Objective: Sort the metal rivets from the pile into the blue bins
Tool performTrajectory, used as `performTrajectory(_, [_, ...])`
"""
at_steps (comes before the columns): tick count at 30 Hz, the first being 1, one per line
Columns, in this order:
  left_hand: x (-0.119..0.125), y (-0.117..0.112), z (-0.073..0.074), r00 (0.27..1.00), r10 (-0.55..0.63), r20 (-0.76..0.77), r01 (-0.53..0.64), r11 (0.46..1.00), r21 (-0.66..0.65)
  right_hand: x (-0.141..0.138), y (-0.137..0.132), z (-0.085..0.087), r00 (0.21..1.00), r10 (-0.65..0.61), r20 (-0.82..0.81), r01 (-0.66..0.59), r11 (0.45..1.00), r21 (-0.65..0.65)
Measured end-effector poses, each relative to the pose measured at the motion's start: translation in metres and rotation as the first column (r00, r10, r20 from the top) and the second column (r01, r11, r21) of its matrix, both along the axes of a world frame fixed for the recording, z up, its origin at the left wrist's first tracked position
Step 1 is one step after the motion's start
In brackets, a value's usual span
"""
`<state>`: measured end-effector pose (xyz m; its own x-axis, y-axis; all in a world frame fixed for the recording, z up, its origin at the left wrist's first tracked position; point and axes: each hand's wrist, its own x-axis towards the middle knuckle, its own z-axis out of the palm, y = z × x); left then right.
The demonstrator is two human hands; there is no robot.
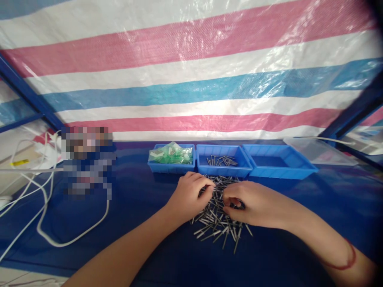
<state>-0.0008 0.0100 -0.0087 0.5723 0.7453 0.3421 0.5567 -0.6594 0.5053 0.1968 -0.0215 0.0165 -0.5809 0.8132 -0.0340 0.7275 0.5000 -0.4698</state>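
A loose pile of metal blind rivets (217, 223) with thin shanks lies on the blue tabletop in front of me. Over its left side is my left hand (193, 195), thumb and fingers curled into a pinch. My right hand (247, 203) is over the right side, its fingers bent in towards the thumb. Both sets of fingertips are among the rivets, close together but apart. Whatever is between them is too small or hidden to make out. Just behind the pile, a blue bin (223, 169) contains several thin metal pieces (223, 160).
Left of that bin, another blue bin (172, 167) holds a green-tinted plastic bag (172, 153). A third blue bin (281, 171) stands right, beside a translucent plastic sheet (320, 151). White cables (46, 199) and a blurred-out area are left. Striped sheeting (191, 79) hangs behind.
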Motion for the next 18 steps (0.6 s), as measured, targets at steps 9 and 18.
performTrajectory(9, [-0.0001, -0.0032, -0.0018, 1.0, -0.019, -0.013, 0.02, 0.999, 0.03, -0.0019, -0.0003, -0.0007, 0.999, 0.003, 0.048, -0.01, 0.987, 0.157])
performTrajectory(18, [-0.001, -0.0031, 0.0028, 0.997, -0.076, -0.013, 0.077, 0.995, 0.07, 0.0, 0.0012, -0.0006, 0.968, -0.052, -0.247, 0.111, 0.967, 0.229])
